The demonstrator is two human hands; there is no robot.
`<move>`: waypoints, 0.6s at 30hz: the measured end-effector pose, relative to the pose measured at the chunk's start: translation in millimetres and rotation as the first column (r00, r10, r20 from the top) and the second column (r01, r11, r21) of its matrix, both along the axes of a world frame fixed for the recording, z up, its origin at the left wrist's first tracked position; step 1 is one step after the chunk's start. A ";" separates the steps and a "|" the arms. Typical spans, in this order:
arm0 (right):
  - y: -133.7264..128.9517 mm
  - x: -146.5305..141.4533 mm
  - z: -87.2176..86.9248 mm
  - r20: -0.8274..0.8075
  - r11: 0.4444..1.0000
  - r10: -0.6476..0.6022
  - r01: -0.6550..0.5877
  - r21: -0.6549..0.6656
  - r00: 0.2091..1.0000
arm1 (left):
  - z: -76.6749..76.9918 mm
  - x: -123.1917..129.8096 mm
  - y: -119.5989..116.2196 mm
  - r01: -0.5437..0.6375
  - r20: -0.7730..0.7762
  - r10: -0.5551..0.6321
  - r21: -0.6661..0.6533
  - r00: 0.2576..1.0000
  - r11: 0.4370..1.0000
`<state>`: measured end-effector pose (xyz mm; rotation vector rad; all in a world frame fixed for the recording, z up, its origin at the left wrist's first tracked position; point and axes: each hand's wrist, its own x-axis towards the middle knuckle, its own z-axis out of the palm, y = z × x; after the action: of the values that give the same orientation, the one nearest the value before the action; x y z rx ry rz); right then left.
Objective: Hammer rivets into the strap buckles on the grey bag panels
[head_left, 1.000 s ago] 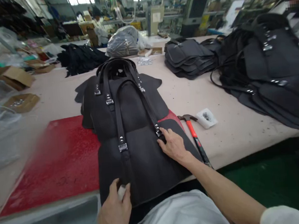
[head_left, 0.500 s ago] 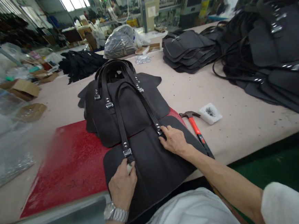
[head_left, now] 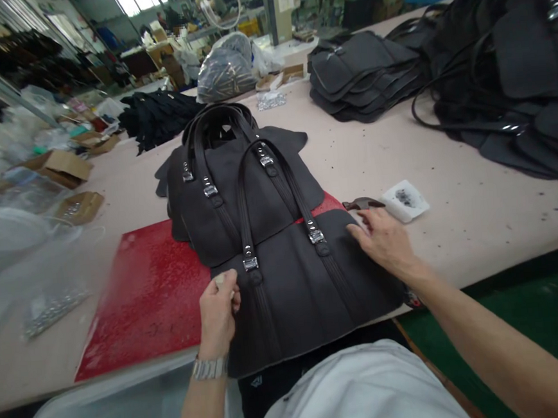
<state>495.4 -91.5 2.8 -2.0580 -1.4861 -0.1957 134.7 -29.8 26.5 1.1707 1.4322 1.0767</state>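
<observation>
A dark leather bag panel [head_left: 293, 298] lies flat before me, its looped handle joined by two shiny metal buckles. My left hand [head_left: 218, 310] is closed beside the left buckle [head_left: 251, 264]. Something pale shows at its thumb; whether the fingers hold anything is hidden. To the right, my right hand [head_left: 386, 242] hovers over the panel's edge with thumb and forefinger apart, beside the claw hammer [head_left: 364, 203]. The hammer's head shows, while the hand hides most of its handle. The right buckle [head_left: 316, 237] lies untouched.
More handled panels [head_left: 240, 205] are stacked just beyond. A red mat [head_left: 155, 296] lies underneath. The white tray [head_left: 404, 200] of small dark parts stands by the hammer. Piles of dark panels [head_left: 365, 76] and bags occupy the right; boxes [head_left: 66, 168] and plastic bags sit left.
Both hands have come off the handle's buckle ends. My right hand has moved right to the hammer; my left hand has lifted slightly and curled beside the left buckle. The view has shifted.
</observation>
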 end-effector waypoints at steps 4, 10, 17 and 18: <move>-28.4 46.0 -16.1 0.158 0.948 -0.239 0.265 -0.176 0.958 | 7.4 5.6 14.7 0.051 0.450 -0.054 0.018 0.891 0.999; -45.7 53.9 -35.4 0.176 0.897 -0.288 0.330 -0.294 0.941 | -24.0 21.9 30.2 0.018 0.440 -0.112 0.213 0.891 0.977; -39.4 48.2 -32.9 -0.011 0.903 -0.217 0.196 -0.382 0.976 | -45.1 18.7 32.3 -0.037 0.398 -0.092 0.304 0.913 0.952; -38.1 45.4 -32.3 -0.024 0.903 -0.200 0.175 -0.392 0.979 | -45.8 18.5 32.5 -0.040 0.395 -0.088 0.305 0.915 0.952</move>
<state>540.8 -129.6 -29.5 -2.5010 -1.3691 0.1016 153.2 2.7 -19.3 1.0911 0.9458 1.4666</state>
